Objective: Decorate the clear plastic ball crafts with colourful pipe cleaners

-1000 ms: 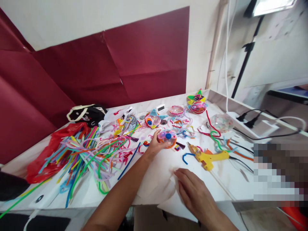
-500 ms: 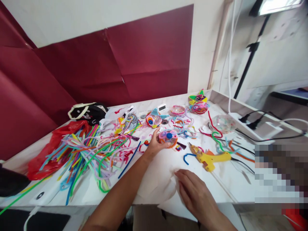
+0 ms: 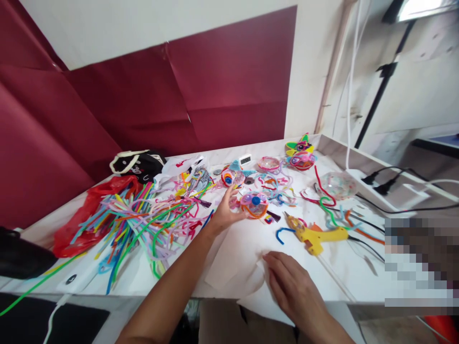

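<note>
A small clear craft bowl point(image 3: 254, 205) stands on the table, with an orange fuzzy rim, pink-purple loops and a blue knob. My left hand point(image 3: 225, 214) is beside it on the left, thumb and fingers apart, the thumb tip close to its lower edge; I cannot tell whether they touch. Closer to me, my right hand point(image 3: 292, 282) pinches the edge of a white paper sheet point(image 3: 233, 260). Its fingers are pressed together at a crease. A dark tassel point(image 3: 273, 217) lies right of the bowl. Behind the left hand is a similar fish-like craft point(image 3: 232, 178) with blue fins.
A yellow glue gun point(image 3: 319, 236) lies at the right, its cord running off right. Pipe cleaners point(image 3: 132, 229) spread over a red plastic bag point(image 3: 71, 236) at the left. A power strip point(image 3: 376, 191), a clear bowl point(image 3: 339, 185) and a finished-looking colourful craft point(image 3: 301, 157) are farther back.
My left hand has loosened from around the craft bowl and shifted a little left of it. The right hand stays on the paper. The whole view has shifted slightly.
</note>
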### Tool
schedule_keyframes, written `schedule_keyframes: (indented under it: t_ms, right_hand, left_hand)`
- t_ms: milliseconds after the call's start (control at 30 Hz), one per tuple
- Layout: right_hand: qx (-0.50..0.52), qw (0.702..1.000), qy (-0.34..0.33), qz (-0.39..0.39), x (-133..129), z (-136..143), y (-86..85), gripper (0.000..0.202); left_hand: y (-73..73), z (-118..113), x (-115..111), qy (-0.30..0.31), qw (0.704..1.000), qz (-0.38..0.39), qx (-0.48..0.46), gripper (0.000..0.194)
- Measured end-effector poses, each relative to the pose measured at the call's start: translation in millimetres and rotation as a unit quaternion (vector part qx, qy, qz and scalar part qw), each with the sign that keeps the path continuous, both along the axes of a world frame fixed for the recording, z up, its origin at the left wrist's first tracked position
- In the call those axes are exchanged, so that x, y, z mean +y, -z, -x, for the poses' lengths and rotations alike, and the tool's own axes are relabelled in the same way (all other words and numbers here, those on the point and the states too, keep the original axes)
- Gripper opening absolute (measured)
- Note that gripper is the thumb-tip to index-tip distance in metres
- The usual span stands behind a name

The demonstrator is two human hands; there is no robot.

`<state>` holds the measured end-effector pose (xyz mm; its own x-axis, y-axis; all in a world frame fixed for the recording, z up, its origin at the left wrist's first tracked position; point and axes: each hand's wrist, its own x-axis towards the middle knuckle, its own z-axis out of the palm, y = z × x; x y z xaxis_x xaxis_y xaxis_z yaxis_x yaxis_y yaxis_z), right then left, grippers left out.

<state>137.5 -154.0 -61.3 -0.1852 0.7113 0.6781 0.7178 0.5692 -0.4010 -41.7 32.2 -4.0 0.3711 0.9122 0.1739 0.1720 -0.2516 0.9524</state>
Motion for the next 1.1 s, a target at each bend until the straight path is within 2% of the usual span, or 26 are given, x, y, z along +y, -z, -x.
schedule_keyframes:
  t_ms: [300, 633, 767, 933, 1100]
  right_hand:
    - [-0.002, 1.0, -0.007, 0.001, -1.4, -0.7, 0.0, 0.027]
    - [-0.003, 1.0, -0.025, -0.011, -1.0, -2.7, -1.7, 0.025]
    - [-0.006, 0.999, -0.03, -0.016, -0.7, -3.7, -1.9, 0.024]
    - [-0.003, 0.999, -0.032, -0.018, -0.3, -3.5, -2.1, 0.025]
    - [-0.003, 0.999, -0.042, -0.01, 0.7, -4.1, -1.7, 0.025]
  left_hand:
    - [14.1, 30.4, -7.2, -0.063, 0.984, -0.106, 0.128, 0.076]
    - [7.5, 40.8, -16.4, -0.048, 0.949, -0.176, 0.258, 0.076]
    - [15.9, 63.1, -20.4, -0.035, 0.931, -0.187, 0.312, 0.07]
    - [26.1, 100.1, -15.0, -0.035, 0.91, -0.195, 0.366, 0.049]
    - [24.8, 122.9, 0.3, -0.061, 0.9, -0.205, 0.378, 0.039]
